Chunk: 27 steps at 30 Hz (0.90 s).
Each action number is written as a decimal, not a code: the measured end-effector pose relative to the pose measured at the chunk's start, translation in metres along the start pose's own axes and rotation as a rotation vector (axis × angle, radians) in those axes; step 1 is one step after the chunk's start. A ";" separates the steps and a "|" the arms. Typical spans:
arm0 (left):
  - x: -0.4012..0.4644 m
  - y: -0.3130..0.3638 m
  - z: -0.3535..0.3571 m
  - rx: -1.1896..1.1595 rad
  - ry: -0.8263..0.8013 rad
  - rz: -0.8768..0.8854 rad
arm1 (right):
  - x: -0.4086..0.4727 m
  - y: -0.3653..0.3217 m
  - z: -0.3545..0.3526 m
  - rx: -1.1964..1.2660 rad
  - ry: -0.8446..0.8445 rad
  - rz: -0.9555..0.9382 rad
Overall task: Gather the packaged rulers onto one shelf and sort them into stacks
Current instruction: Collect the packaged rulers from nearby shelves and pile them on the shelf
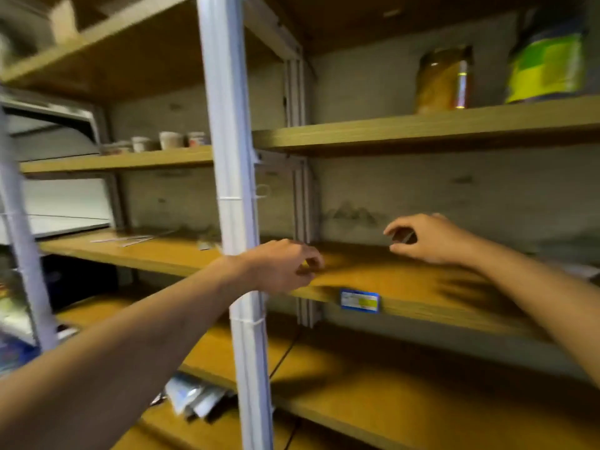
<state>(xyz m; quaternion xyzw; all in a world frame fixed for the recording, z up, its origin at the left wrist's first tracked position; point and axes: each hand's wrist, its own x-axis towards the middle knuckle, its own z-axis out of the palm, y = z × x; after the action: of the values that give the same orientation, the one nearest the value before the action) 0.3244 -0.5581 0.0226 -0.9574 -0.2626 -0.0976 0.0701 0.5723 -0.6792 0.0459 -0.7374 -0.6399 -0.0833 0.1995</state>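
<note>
A few thin packaged rulers lie flat on the middle wooden shelf, far to the left of the white post. My left hand hovers over the shelf's front edge just right of the post, fingers loosely curled, holding nothing. Further back and to the right, my right hand hangs above the same shelf with curled fingers and thumb. No ruler shows in either hand. The picture is blurred by motion.
A white upright post stands between the rulers and my hands. A blue price label sticks on the shelf edge. A jar and a green-labelled tin stand on the shelf above. Packets lie on a lower shelf.
</note>
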 end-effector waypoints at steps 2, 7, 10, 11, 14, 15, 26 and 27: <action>-0.040 -0.030 -0.008 -0.107 -0.020 -0.041 | 0.013 -0.051 0.018 -0.003 -0.043 -0.105; -0.129 -0.108 -0.022 -0.197 0.010 -0.180 | 0.027 -0.160 0.051 0.094 -0.151 -0.288; -0.178 -0.159 -0.023 -0.151 0.017 -0.281 | 0.034 -0.211 0.074 0.195 -0.229 -0.331; -0.195 -0.177 -0.021 -0.140 0.009 -0.318 | 0.037 -0.225 0.084 0.213 -0.240 -0.335; -0.242 -0.225 -0.009 -0.115 -0.028 -0.443 | 0.048 -0.261 0.115 0.237 -0.240 -0.366; -0.256 -0.239 -0.005 -0.098 -0.038 -0.476 | 0.052 -0.271 0.124 0.237 -0.243 -0.380; -0.306 -0.343 0.031 -0.018 -0.034 -0.565 | 0.137 -0.347 0.196 0.197 -0.202 -0.386; -0.300 -0.353 0.030 -0.016 -0.047 -0.569 | 0.148 -0.351 0.205 0.193 -0.183 -0.377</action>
<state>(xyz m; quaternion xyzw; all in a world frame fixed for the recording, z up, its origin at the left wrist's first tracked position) -0.1064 -0.3984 -0.0445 -0.8477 -0.5215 -0.0932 0.0265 0.2270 -0.4270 -0.0178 -0.5868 -0.7869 0.0095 0.1909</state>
